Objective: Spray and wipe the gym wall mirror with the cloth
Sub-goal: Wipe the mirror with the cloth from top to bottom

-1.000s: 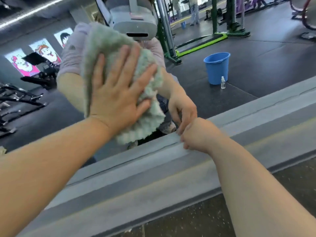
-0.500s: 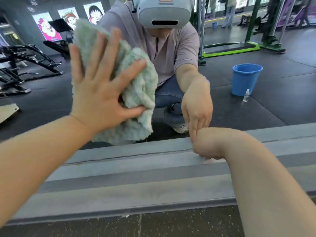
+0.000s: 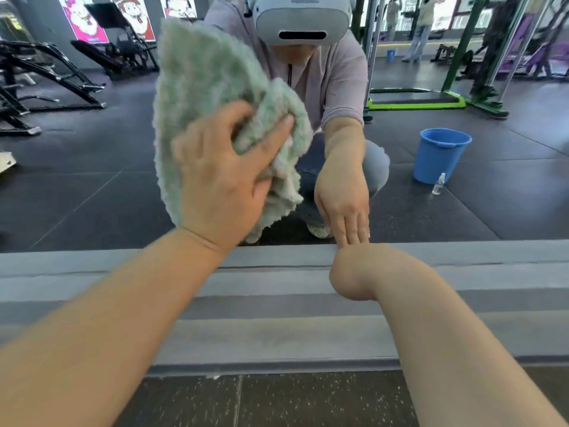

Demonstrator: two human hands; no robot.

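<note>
Now my left hand (image 3: 215, 180), flat a moment ago, curls its fingers into the cloth (image 3: 200, 81) against the lower mirror (image 3: 92, 167). My right hand (image 3: 354, 272) props straight-fingered at its base, so I'm probably regripping mid-wipe.

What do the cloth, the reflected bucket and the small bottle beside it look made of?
The cloth: pale green, fluffy pile, likely microfibre or terry. The bucket: smooth, glossy blue walls, probably plastic. The spray bottle: see-through, likely clear plastic; too small to be sure.

Cloth (image 3: 209, 81) x1, mirror (image 3: 77, 180) x1, spray btl (image 3: 438, 184) x1, wall posters (image 3: 81, 23) x3, bkgd ppl (image 3: 423, 29) x2.
</note>
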